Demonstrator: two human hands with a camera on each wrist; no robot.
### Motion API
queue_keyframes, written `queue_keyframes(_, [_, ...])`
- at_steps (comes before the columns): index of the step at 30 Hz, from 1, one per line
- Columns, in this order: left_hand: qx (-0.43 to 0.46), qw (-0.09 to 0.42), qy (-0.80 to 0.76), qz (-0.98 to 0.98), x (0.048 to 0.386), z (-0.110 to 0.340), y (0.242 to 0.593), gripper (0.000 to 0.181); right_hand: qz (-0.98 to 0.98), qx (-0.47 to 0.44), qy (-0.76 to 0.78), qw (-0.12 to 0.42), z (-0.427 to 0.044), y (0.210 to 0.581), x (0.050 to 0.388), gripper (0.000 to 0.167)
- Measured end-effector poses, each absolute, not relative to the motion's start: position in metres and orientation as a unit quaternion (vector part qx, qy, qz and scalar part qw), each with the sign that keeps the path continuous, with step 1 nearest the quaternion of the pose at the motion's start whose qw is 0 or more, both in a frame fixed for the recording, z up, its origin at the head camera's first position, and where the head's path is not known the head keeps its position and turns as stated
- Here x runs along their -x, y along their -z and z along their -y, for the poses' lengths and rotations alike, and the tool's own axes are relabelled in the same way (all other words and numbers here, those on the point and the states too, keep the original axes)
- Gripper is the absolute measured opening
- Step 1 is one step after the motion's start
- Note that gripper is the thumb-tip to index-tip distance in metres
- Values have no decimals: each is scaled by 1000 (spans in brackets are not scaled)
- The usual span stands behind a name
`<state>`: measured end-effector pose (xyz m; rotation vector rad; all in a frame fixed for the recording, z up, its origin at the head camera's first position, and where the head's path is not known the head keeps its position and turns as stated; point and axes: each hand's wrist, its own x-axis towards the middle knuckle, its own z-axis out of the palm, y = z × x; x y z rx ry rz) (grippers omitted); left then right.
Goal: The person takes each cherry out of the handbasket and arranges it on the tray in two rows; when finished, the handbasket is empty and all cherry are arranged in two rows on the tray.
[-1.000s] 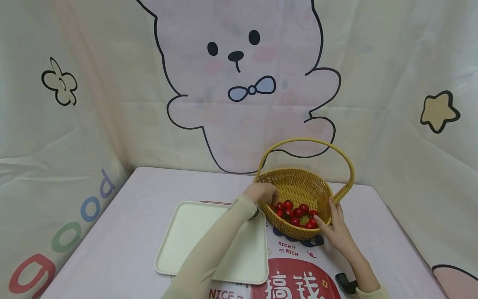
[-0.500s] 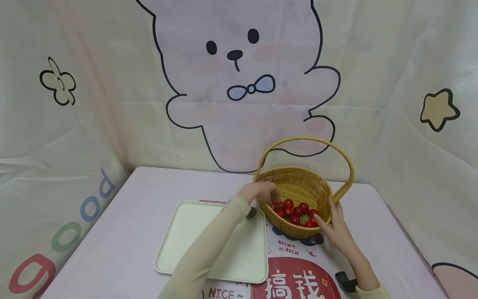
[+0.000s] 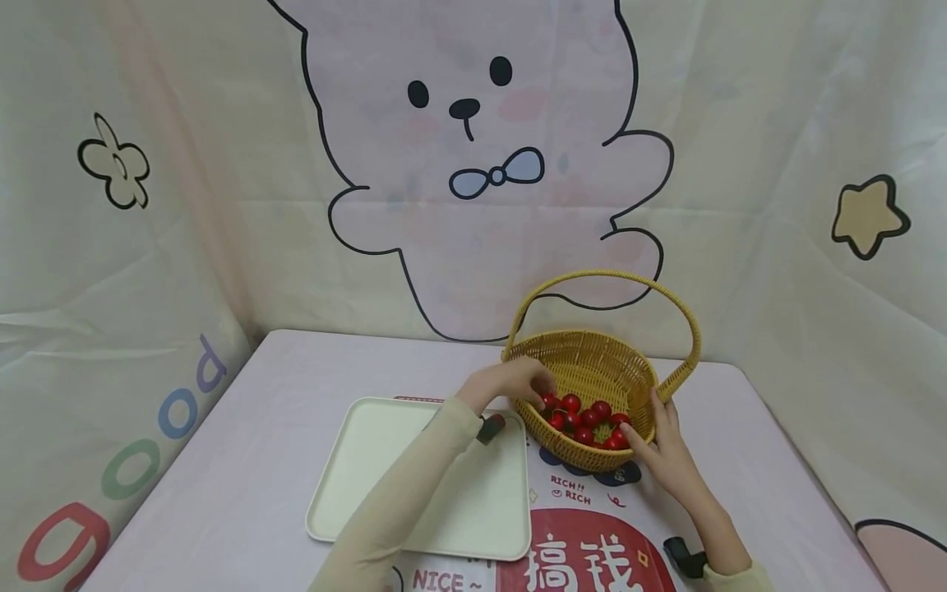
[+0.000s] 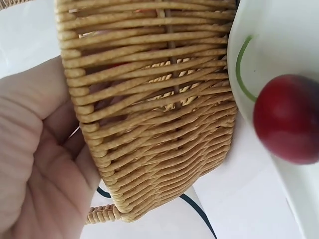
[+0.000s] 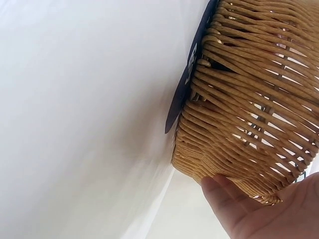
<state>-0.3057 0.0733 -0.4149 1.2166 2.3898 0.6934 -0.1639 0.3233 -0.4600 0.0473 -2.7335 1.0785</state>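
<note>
So the shiny round red cherries (image 3: pixel 588 418) are bunched in the near part of a golden-tan woven wicker basket (image 3: pixel 592 352), inside the wall. They're basically balls, so no long axis to line up with. What matters is direction: the leftmost ones sit just below and to the right of the left hand's (image 3: pixel 510 381) fingertips, so that hand has the straight drop onto them. The right thumb is beside the rightmost ones, but that hand is busy with the rim.

Left arm pose: it slants up from the lower left across the tray, wrist bent, fingers drooping over the basket's left rim. Honestly can't tell if it's pinching a cherry; in the left wrist view the wicker hides the fingertips. The right hand (image 3: pixel 669 456) comes up from the lower right and holds the basket's right side, thumb over the inside, fingers along the outside, right by the foot of the tall arched wicker handle (image 3: pixel 607 273).

Left of the basket is a pale cream rectangular tray (image 3: pixel 473 506), and the left wrist cam shows a lone dark-red cherry with a green stem (image 4: pixel 286 119) on it. Under that there's a red-and-white printed mat (image 3: pixel 584 551) on the white-covered table (image 3: pixel 284 460), with a cartoon-bear cloth (image 3: pixel 496 247) behind.
</note>
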Motion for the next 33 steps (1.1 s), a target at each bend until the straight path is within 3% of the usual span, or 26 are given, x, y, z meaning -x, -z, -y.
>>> queue_keyframes(18, [-446, 69, -326, -831, 279, -53, 410, 35, 924, -17, -367, 102, -324, 460, 164, 88])
queue_keyframes(27, [-466, 44, -346, -813, 268, -34, 404, 32, 925, -19, -367, 102, -323, 459, 163, 88])
queue_keyframes(33, [-456, 57, -376, -804, 262, -20, 404, 31, 925, -17, -365, 100, -323, 460, 164, 88])
